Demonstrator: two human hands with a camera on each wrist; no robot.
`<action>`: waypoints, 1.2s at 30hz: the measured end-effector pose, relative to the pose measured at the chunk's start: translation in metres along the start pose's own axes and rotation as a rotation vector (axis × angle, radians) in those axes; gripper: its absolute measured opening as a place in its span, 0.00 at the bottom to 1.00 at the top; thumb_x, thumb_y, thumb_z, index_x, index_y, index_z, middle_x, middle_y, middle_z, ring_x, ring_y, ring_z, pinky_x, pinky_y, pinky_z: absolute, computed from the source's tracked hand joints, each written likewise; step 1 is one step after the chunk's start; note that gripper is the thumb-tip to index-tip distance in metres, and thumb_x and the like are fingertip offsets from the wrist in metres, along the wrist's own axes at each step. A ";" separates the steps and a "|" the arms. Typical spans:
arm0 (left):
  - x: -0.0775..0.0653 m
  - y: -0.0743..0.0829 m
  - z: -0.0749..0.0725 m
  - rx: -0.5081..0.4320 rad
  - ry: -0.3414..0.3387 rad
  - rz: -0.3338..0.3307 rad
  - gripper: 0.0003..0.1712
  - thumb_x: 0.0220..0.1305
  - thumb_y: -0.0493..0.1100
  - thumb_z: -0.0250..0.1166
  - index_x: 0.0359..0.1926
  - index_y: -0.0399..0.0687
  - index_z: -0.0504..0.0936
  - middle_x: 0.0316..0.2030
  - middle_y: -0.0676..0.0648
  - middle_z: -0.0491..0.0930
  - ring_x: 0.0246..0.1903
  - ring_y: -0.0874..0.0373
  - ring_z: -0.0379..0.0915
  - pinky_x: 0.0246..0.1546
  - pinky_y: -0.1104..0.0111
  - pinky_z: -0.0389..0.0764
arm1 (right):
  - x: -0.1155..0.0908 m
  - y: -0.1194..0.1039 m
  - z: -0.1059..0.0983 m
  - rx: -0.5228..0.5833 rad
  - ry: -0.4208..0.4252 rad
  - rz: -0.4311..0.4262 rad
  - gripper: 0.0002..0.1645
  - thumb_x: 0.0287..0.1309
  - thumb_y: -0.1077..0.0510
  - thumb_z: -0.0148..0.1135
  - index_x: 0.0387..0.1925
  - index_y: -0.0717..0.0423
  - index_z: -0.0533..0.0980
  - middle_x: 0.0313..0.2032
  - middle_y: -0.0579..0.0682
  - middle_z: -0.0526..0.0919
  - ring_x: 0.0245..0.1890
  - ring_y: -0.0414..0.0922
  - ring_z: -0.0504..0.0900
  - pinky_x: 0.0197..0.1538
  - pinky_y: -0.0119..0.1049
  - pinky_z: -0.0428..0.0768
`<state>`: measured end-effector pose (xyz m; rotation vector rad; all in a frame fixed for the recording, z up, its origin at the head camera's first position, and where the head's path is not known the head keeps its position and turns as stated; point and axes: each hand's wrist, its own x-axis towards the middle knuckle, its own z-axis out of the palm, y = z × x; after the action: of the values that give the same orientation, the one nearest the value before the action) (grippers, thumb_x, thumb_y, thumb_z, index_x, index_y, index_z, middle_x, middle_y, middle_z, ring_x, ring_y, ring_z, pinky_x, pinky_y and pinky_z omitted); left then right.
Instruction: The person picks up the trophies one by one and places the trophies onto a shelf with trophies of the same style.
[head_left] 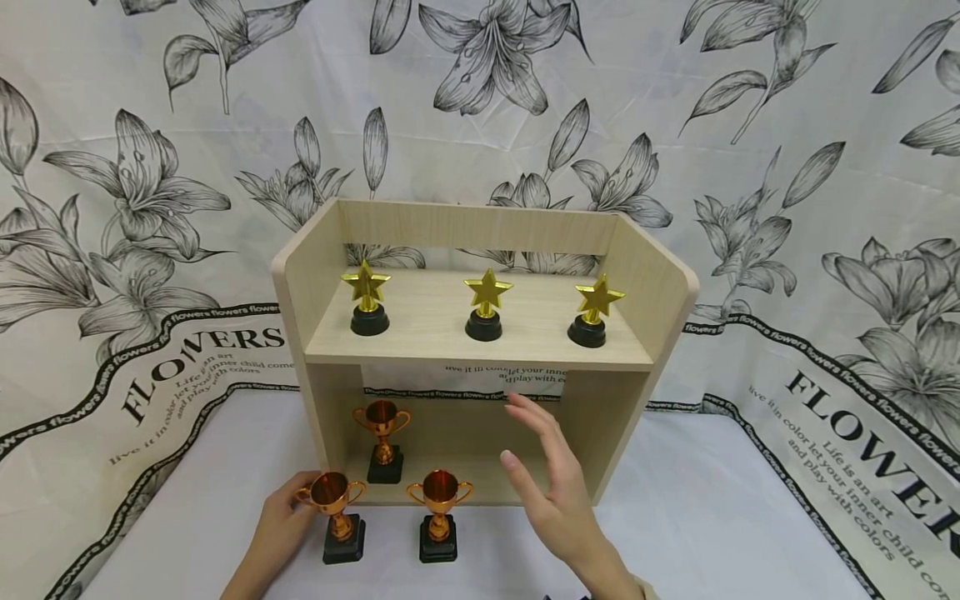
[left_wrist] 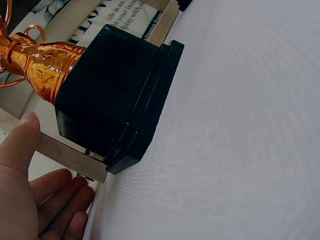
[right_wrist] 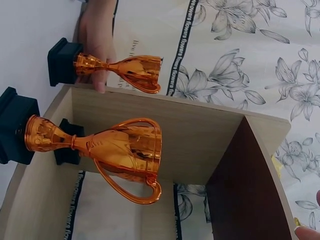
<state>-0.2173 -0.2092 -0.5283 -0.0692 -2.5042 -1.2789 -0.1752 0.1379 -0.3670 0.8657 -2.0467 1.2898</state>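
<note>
My left hand [head_left: 288, 512] is at the front left edge of the wooden shelf [head_left: 480, 364], beside a bronze-coloured trophy cup [head_left: 341, 521]. In the left wrist view, its thumb [left_wrist: 22, 142] touches the shelf's side panel [left_wrist: 70, 157], with loosely bent fingers on the panel's outer side. That cup's black base [left_wrist: 107, 90] stands apart from the fingers. Raised before the right part of the lower compartment, my right hand [head_left: 555, 492] has spread fingers and holds nothing. Left of it, a second trophy cup [head_left: 438, 517] stands upright on the table. A third cup [head_left: 385, 442] stands inside the lower compartment, at its left.
Three gold star trophies, left [head_left: 367, 300], middle [head_left: 486, 304] and right [head_left: 594, 310], stand along the upper shelf. White cloth [head_left: 697, 517] covers the table. Behind hangs a flower-printed curtain [head_left: 480, 150].
</note>
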 end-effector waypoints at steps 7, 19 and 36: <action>0.001 -0.003 0.001 0.009 0.010 -0.004 0.15 0.53 0.32 0.61 0.44 0.46 0.81 0.40 0.49 0.82 0.40 0.57 0.73 0.42 0.60 0.73 | -0.003 0.003 0.007 -0.011 -0.024 -0.006 0.33 0.56 0.67 0.58 0.64 0.54 0.63 0.66 0.52 0.64 0.65 0.51 0.61 0.66 0.30 0.56; 0.001 -0.005 0.002 -0.009 -0.010 -0.036 0.15 0.55 0.33 0.61 0.45 0.47 0.80 0.40 0.49 0.82 0.39 0.58 0.72 0.42 0.62 0.72 | -0.008 0.004 0.018 0.008 -0.054 -0.027 0.32 0.56 0.67 0.58 0.63 0.54 0.63 0.65 0.52 0.64 0.65 0.51 0.62 0.65 0.30 0.57; 0.001 -0.005 0.002 -0.018 -0.001 -0.014 0.15 0.55 0.33 0.61 0.45 0.43 0.80 0.43 0.44 0.82 0.46 0.49 0.74 0.48 0.51 0.72 | -0.015 0.006 0.031 -0.011 -0.131 0.030 0.31 0.61 0.61 0.57 0.65 0.48 0.62 0.65 0.46 0.64 0.64 0.46 0.63 0.65 0.32 0.59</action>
<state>-0.2193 -0.2102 -0.5331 -0.0566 -2.4985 -1.3080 -0.1740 0.1143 -0.3930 0.9410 -2.1735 1.2665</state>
